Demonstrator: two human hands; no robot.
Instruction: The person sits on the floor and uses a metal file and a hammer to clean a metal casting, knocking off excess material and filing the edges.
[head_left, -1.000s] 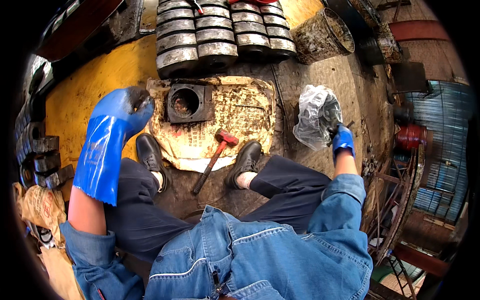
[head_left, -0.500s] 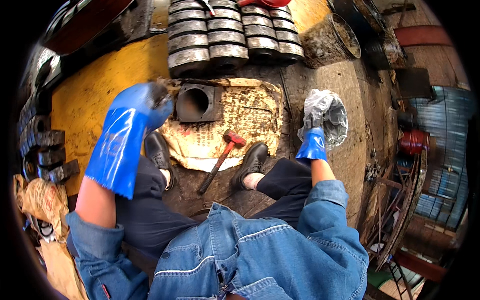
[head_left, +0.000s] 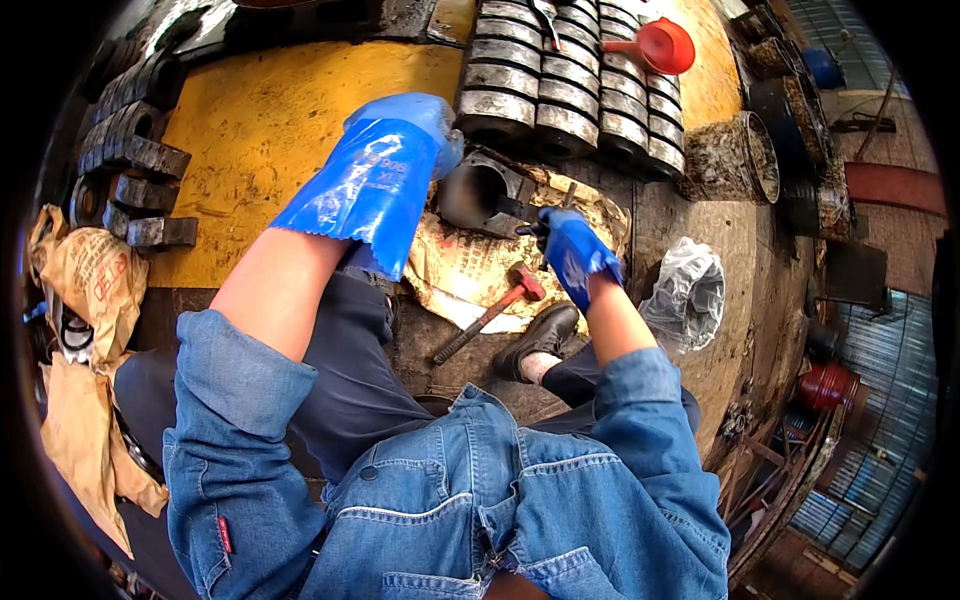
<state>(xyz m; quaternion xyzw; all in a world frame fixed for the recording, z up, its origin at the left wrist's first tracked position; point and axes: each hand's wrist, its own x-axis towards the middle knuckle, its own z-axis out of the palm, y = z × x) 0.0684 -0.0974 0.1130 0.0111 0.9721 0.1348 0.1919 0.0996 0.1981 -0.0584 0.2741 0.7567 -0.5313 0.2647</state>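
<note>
My left hand (head_left: 425, 125), in a long blue rubber glove, is at the upper left edge of a grey metal block with a round bore (head_left: 470, 195). Its fingers are hidden behind the glove. My right hand (head_left: 575, 245), also gloved in blue, is closed on a dark flat-ended tool (head_left: 515, 209), whose tip reaches the bore's right side; its exact kind is unclear. The block rests on a stained paper sack (head_left: 455, 260). A red-headed hammer (head_left: 500, 308) lies on the sack's near edge, its handle pointing toward me.
Rows of dark, silver-banded cylinders (head_left: 500, 75) stand beyond the block, with a red scoop (head_left: 665, 46) on top. A dirty bucket (head_left: 735, 160) lies at right, above a plastic-lined container (head_left: 690, 295). Metal pieces (head_left: 150, 195) and brown paper bags (head_left: 90, 290) are at left.
My right hand has left the plastic-lined container and moved left to the block with the dark tool. The view has shifted left; my left hand stays by the block.
</note>
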